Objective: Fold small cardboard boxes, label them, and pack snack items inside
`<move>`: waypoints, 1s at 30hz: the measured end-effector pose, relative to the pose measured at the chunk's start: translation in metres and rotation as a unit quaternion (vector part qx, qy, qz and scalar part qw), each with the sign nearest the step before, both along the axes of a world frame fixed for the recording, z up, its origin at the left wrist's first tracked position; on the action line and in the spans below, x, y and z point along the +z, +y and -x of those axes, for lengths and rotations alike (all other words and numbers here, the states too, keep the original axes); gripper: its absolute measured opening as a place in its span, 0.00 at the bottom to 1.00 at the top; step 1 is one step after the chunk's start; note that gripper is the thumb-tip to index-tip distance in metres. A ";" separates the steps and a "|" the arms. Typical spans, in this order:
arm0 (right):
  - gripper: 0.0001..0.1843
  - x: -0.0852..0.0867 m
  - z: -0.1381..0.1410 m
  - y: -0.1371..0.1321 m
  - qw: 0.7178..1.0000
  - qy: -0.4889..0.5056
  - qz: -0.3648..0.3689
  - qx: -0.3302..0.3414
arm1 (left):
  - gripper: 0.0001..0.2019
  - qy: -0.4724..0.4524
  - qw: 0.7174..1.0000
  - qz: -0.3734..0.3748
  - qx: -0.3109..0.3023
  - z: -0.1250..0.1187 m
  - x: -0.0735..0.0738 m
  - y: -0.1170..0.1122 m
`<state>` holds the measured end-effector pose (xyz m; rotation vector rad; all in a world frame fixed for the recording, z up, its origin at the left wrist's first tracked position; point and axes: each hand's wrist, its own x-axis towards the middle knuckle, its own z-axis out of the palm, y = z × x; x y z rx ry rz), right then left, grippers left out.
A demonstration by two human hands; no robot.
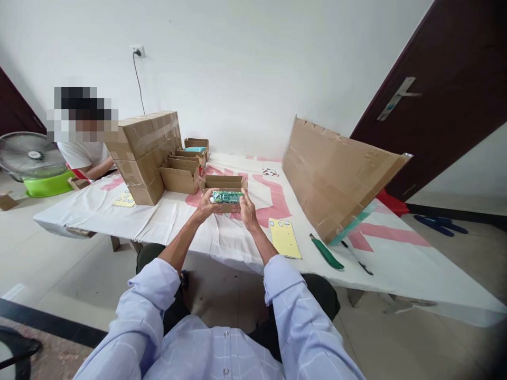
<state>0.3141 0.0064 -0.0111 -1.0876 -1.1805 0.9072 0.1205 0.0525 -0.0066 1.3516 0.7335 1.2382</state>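
Observation:
Between my two hands I hold a green printed tube point(227, 197) with a white end at its left, like a toothpaste tube. My left hand point(206, 205) grips the left end, fingers closed. The right end is pinched by my right hand point(247, 209). Just behind and below the tube stands an open cardboard box point(224, 182) with raised flaps; its inside is mostly hidden. A yellow sheet with stickers point(285, 238) lies to the right of my right hand. Farther right are a green-handled knife or cutter point(327, 253) and a thin dark pen-like tool point(357, 258).
Stacked closed cartons point(144, 153) rise at left, with several open boxes point(180, 171) beside them. A large cardboard panel point(336, 174) leans at right. Another person point(83, 153) sits beyond the cartons, near a fan point(35, 154). White cloth with red print covers the table point(253, 248).

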 end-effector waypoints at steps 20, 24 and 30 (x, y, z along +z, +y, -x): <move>0.45 -0.069 0.000 0.012 0.992 -0.022 0.116 -0.033 | 0.33 0.028 0.992 0.114 0.046 -0.015 -0.067 0.005; 0.43 -0.073 0.002 0.007 0.990 -0.022 0.129 -0.042 | 0.33 0.038 0.990 0.125 0.051 -0.013 -0.071 0.001; 0.46 -0.061 0.003 0.003 0.992 -0.033 0.113 -0.048 | 0.33 0.034 0.992 0.107 0.050 -0.015 -0.062 0.003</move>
